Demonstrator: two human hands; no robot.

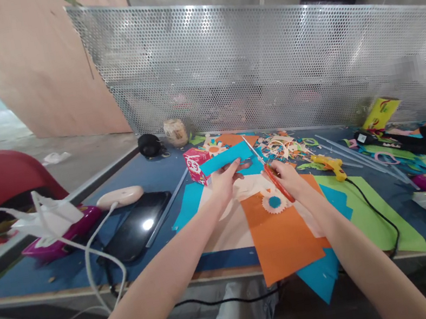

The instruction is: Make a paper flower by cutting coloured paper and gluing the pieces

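My left hand (pixel 227 180) pinches a strip of blue paper (pixel 225 157) and holds it above the table. In my right hand (pixel 287 176) is a pair of scissors (pixel 279 183) with orange handles, the blades pointing up and away at the strip's right end. Whether the blades touch the paper I cannot tell. Below my hands lie an orange paper sheet (pixel 285 240) and a pale sheet (pixel 230 233). A round paper flower (pixel 274 202) with a white fringed edge and blue centre rests on the orange sheet.
Paper scraps (pixel 282 146) pile up behind my hands. A pink box (pixel 197 165) stands left of them. To the right lie a yellow glue gun (pixel 329 165) and green paper (pixel 378 207); to the left, a black phone (pixel 138 225) and white cables (pixel 89 258). A perforated metal panel (pixel 241 66) borders the back.
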